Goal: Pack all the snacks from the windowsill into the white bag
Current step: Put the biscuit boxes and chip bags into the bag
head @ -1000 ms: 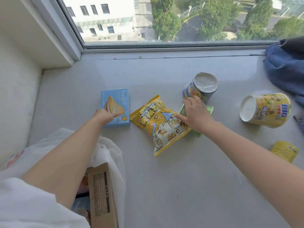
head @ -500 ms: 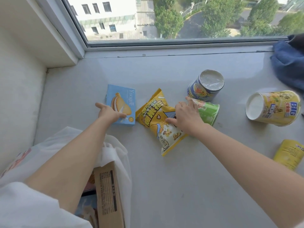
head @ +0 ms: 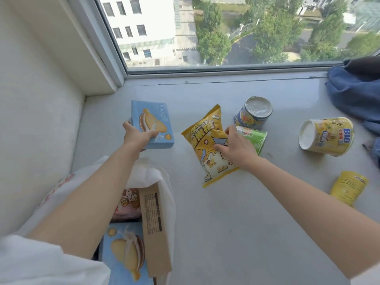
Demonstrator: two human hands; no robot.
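While we count stock on the windowsill (head: 236,223), we log 4 cups: 1 blue cup (head: 254,114) on its side w/ white base facing us, 1 green cup (head: 254,137) on its side just beside it, 1 big yellow cup (head: 327,135) on its side further right, 1 small yellow cup (head: 348,187) near the right edge. Also 1 yellow snack bag (head: 207,149), approx. centre. Blue biscuit boxes: 2 in view, i.e. 1 blue box (head: 153,124) held up and tilted by our left hand (head: 137,138), thumb across the front face, fingers behind; 1 second blue box (head: 125,251) already inside the white bag (head: 164,182). Bag sits at lower left, mouth open, under our left forearm; it also holds 1 brown carton (head: 154,227) and 1 pink packet (head: 127,202). Our right hand (head: 236,149) lies over the snack bag's right side, fingers curled and pinching its upper edge, w/ the green cup touching or just behind the fingers; we cannot tell which. Blue cloth (head: 355,93) lies at far right, well apart from both hands.
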